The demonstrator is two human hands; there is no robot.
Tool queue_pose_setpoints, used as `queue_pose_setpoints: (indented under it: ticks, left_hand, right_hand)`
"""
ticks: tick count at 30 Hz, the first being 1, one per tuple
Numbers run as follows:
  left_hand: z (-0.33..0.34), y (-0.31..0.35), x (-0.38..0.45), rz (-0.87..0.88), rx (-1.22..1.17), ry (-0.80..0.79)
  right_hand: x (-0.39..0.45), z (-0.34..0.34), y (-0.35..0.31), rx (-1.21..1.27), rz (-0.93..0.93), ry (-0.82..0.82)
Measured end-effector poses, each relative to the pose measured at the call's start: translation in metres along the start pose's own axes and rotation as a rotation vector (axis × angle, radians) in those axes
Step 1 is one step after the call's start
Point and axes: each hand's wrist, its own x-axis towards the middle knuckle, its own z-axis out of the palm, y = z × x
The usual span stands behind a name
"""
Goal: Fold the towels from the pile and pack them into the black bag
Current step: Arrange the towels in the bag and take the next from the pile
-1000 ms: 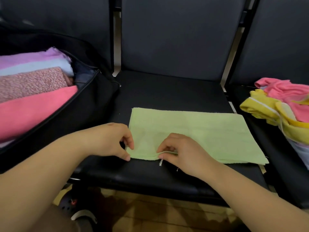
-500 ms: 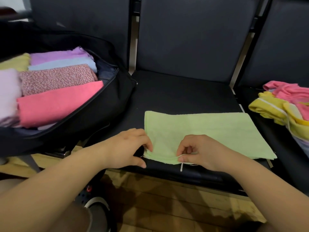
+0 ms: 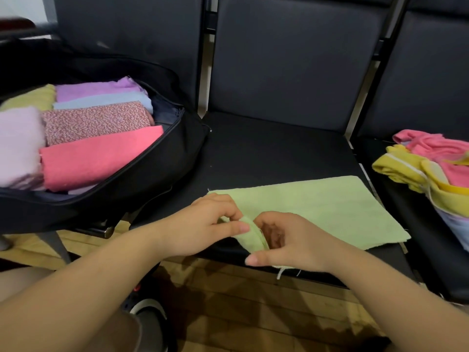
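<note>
A light green towel (image 3: 317,207) lies folded flat on the middle black seat. Its near left corner is lifted and curled over. My left hand (image 3: 203,224) pinches that raised corner from the left. My right hand (image 3: 286,240) grips the same edge from the right, fingers curled round the cloth. The open black bag (image 3: 142,174) stands on the left seat and holds several folded towels, pink, speckled, lilac, blue and yellow. The pile of unfolded towels (image 3: 431,168), pink and yellow on top, sits on the right seat.
The black seat (image 3: 266,153) has bare room behind the green towel. Tall black backrests (image 3: 291,59) close off the far side. Below the seat's front edge lies a wooden floor (image 3: 253,313), with a shoe (image 3: 149,321) near my left forearm.
The towel's near left corner, flat before, is now lifted and rolled between both hands. The view has shifted left, showing more of the bag.
</note>
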Motion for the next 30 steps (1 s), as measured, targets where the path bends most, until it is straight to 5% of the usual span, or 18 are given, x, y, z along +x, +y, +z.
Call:
queue_pose_setpoints:
  ticks: [5, 9, 11, 18, 25, 30]
  left_hand:
    - [-0.010, 0.007, 0.011, -0.037, -0.123, -0.037]
    - [-0.032, -0.010, 0.017, -0.134, 0.247, -0.251]
    - [-0.043, -0.014, 0.021, -0.195, 0.227, -0.263]
    - [-0.066, 0.001, 0.047, -0.127, -0.410, -0.121]
    - [-0.025, 0.051, 0.102, -0.001, -0.554, 0.360]
    - [0.010, 0.076, 0.137, 0.044, -0.563, 0.366]
  right_hand:
    - [0.000, 0.006, -0.008, 0.100, -0.026, 0.060]
    - [-0.012, -0.018, -0.007, 0.287, 0.010, -0.025]
    - [-0.022, -0.030, -0.004, 0.351, 0.023, -0.067]
    - [-0.051, -0.075, 0.020, 0.400, 0.103, -0.128]
    - [-0.082, -0.110, 0.043, 0.432, 0.103, 0.032]
    - [-0.099, -0.129, 0.063, 0.419, 0.244, 0.265]
